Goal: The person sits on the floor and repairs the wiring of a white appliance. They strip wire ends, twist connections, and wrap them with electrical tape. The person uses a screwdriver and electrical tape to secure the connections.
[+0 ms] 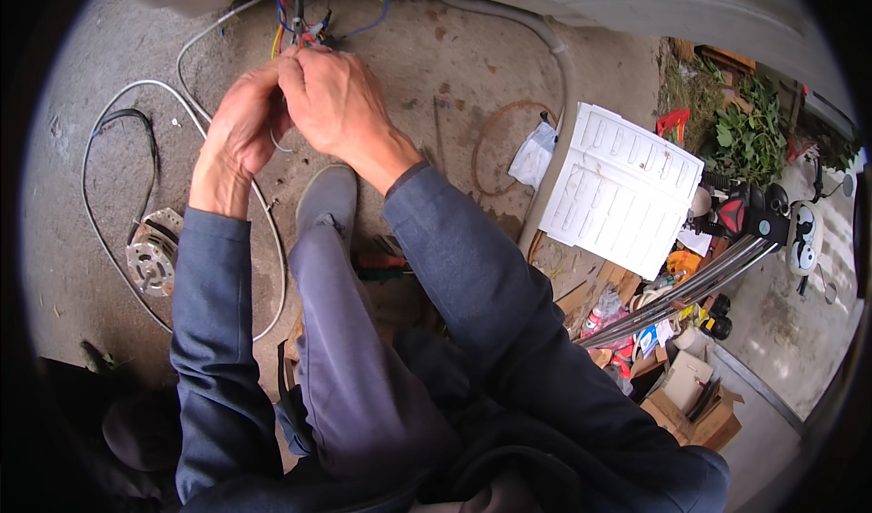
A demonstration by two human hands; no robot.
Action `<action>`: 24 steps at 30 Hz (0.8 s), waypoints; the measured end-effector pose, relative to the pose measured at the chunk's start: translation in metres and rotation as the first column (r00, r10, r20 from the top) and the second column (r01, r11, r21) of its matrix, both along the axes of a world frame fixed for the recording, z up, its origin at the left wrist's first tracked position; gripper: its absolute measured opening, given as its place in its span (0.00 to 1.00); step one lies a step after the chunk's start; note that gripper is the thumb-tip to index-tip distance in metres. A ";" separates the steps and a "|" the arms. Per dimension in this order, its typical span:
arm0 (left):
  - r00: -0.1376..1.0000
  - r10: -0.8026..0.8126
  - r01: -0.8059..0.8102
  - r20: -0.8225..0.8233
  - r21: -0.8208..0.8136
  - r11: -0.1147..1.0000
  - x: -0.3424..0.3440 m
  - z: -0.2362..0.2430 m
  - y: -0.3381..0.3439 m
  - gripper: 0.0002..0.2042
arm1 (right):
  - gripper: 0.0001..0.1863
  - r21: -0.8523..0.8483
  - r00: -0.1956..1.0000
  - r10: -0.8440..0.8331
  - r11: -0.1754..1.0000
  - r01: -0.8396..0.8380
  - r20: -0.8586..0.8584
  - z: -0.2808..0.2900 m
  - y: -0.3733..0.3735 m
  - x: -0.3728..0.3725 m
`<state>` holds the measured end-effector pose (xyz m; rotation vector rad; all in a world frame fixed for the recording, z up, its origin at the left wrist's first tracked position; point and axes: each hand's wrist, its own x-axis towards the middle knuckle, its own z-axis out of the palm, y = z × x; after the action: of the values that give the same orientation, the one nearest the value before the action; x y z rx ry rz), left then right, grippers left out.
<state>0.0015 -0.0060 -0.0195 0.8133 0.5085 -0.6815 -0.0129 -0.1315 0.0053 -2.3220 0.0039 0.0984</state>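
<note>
A bundle of coloured wires hangs from the underside of a white casing at the top. My left hand and my right hand meet at its lower end, both with fingers closed on the wires. Exactly what sits between the fingertips is hidden by the hands. A blue wire loops out to the right of the bundle. Below the hands, a short piece of thin white wire curves out from between them.
A grey cable loops over the concrete floor near a metal motor. On the right are a grey hose, a white ribbed panel, a white bag, metal rods, a cardboard box and leafy plants.
</note>
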 end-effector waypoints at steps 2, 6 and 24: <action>0.987 -0.001 -0.032 0.158 0.201 0.979 -0.002 -0.017 -0.002 0.14 | 0.24 -0.065 0.996 -0.008 0.998 0.002 -0.090 0.000 0.001 -0.001; 0.964 -0.010 -0.066 0.266 0.275 0.959 0.001 -0.045 -0.007 0.14 | 0.26 -0.094 0.996 -0.021 0.996 0.013 -0.090 -0.001 0.000 0.002; 0.984 -0.126 0.106 0.124 0.163 0.981 0.021 -0.052 0.024 0.10 | 0.17 -0.366 0.883 -0.030 0.916 -0.163 -0.468 -0.037 -0.069 -0.119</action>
<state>0.0226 0.0184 -0.0715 1.0349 0.3982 -0.6954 -0.1321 -0.2008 -0.0313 -2.6435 0.2030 0.7581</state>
